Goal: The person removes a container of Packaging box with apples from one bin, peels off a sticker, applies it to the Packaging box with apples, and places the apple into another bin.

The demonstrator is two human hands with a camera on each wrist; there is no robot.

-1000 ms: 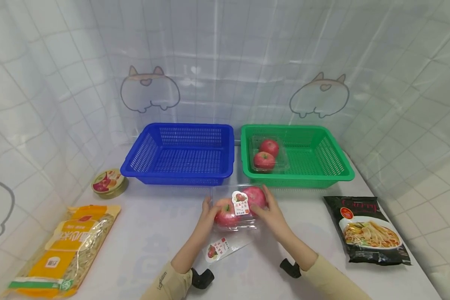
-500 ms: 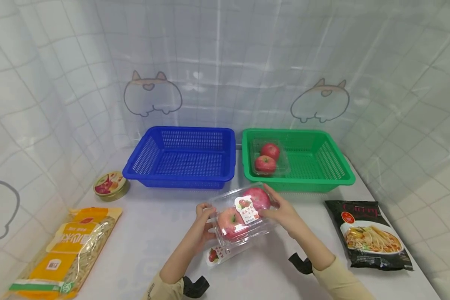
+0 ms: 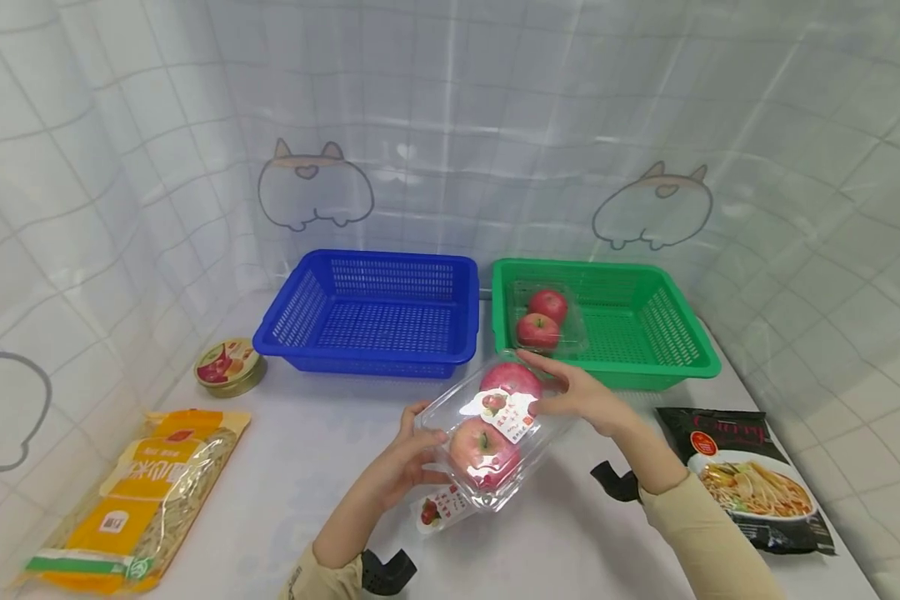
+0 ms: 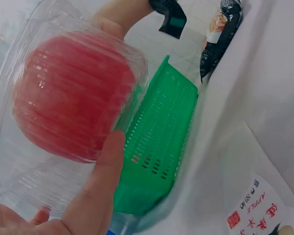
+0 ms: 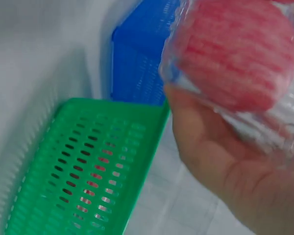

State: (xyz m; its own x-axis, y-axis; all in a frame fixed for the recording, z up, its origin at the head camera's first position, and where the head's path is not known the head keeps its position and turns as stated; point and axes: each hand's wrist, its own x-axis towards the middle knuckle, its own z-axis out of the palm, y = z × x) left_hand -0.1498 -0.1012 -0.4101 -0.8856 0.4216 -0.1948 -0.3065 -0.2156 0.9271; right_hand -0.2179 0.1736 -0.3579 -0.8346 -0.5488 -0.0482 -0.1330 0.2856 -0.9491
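Raised above the table, a clear plastic box of two apples (image 3: 484, 450) with a printed label is gripped from both sides, tilted. My left hand (image 3: 401, 462) holds its near left edge; in the left wrist view the fingers (image 4: 100, 181) lie along the box under an apple. My right hand (image 3: 588, 400) grips the far right end, thumb on top near the label; the right wrist view shows fingers (image 5: 196, 122) under the box. Below it on the table lies a flat label sheet (image 3: 442, 508), partly hidden by the box.
A blue basket (image 3: 390, 367) stands at the back. The green basket (image 3: 630, 373) beside it holds another box of apples (image 3: 537, 332). A round tin (image 3: 228, 367) and a noodle packet (image 3: 142, 492) are on the left, a black noodle bag (image 3: 753, 483) on the right.
The box of apples has been lifted off the table, tilted and turned anticlockwise. Both hands have moved with it, and the right hand now reaches higher, near the green basket's front rim.
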